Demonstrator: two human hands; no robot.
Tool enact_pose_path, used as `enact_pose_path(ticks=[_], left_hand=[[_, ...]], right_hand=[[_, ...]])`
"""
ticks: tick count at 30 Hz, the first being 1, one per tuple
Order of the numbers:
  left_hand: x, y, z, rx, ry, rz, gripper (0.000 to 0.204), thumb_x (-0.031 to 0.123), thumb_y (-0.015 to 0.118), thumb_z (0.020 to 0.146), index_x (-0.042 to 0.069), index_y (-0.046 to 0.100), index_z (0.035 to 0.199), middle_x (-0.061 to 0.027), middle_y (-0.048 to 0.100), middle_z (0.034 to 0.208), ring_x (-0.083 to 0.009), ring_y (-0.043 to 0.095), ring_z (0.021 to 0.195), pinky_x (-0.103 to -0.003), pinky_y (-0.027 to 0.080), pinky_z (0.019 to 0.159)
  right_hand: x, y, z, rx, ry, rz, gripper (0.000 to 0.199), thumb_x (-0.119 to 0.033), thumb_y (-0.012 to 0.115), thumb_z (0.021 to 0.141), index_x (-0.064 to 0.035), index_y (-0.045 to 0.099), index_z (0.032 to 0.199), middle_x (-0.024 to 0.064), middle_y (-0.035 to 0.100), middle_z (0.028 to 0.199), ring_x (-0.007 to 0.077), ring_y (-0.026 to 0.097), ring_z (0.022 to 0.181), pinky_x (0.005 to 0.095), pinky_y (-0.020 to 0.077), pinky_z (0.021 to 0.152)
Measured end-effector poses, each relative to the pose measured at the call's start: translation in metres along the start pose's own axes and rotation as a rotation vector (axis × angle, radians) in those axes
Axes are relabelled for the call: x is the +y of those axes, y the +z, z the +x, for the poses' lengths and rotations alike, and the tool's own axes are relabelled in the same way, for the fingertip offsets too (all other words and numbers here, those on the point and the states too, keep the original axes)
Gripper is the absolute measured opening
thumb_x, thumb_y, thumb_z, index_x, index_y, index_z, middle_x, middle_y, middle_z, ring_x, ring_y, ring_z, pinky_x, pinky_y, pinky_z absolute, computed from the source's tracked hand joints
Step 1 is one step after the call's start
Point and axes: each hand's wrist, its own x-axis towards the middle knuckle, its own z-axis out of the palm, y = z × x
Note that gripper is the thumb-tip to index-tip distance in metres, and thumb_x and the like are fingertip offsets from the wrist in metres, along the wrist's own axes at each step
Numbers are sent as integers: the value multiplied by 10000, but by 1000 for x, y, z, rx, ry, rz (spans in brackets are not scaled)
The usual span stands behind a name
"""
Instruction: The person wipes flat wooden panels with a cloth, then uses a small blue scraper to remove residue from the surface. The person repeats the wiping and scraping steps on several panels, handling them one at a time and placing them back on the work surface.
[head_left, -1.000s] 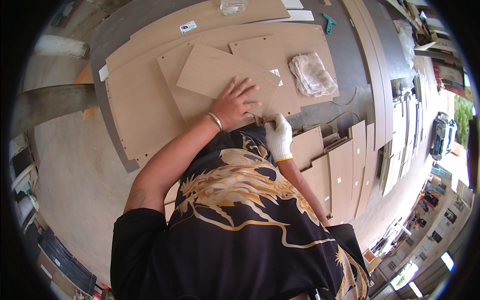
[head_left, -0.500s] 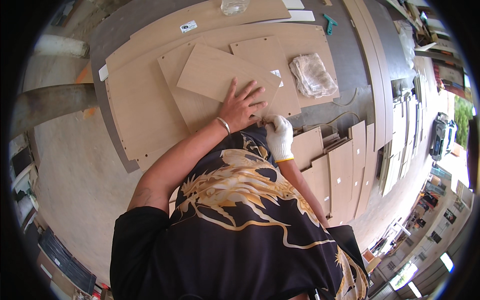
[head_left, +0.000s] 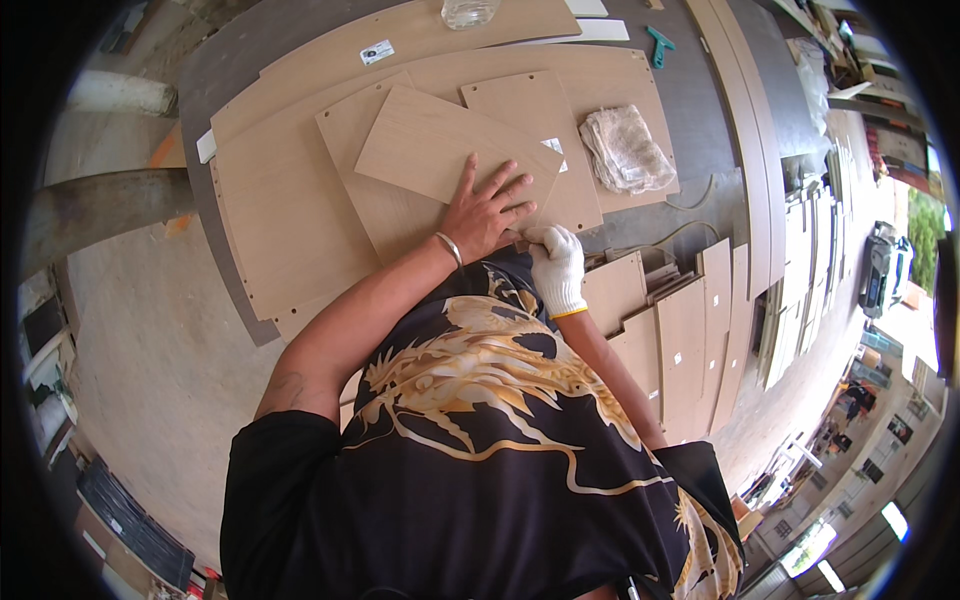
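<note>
Panels of pale wood lie stacked on the grey workbench [head_left: 700, 120], and the small top panel [head_left: 440, 145] is the one under the hands. It sits skewed across a wider panel [head_left: 370, 200], with a third board [head_left: 540, 110] just behind it. The left hand [head_left: 485, 210] lies flat on the near corner of the top panel, fingers spread and released, gripping nothing, pressing down; a metal bangle [head_left: 450, 248] circles its wrist. The right hand [head_left: 555, 262], in a white glove, is clenched at the near edge of the stack, just beside the left hand; whether it pinches an edge strip or a small tool I cannot tell.

Since a second ago the top panel has turned and slid a little farther from the body, and the left hand has moved with it, while the gloved hand has kept its place at the edge. I judge the panel is being steadied for work along that edge.

A crumpled rag [head_left: 625, 150] lies on the stack's right end, well apart from both hands.
</note>
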Motion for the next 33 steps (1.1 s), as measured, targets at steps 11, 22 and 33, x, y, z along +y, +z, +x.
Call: enact_pose_path(ticks=[11,22,33], left_hand=[[0,-1,1,-12,-14,-4,556,485,784,851,320,719,1377,15,489,1636,-255,267,1603,-765,90,1245],[0,1,1,37,-17,-26,532,503,780,841,320,742,1339,14,530,1605,-255,302,1588,-761,96,1244],[0,4,1,74,-7,-13,489,520,739,868,283,772,1296,6,549,1596,-274,327,1581,-752,81,1252]], right_hand=[[11,0,-24,18,480,368,183,55,669,876,-21,711,1037,156,770,972,293,759,908,385,584,823],[-1,8,-12,26,283,180,188,26,696,816,-66,709,980,145,742,956,396,709,931,475,555,832],[-1,6,-11,59,19,-44,206,21,711,773,-119,682,922,88,702,907,359,669,889,472,497,807]])
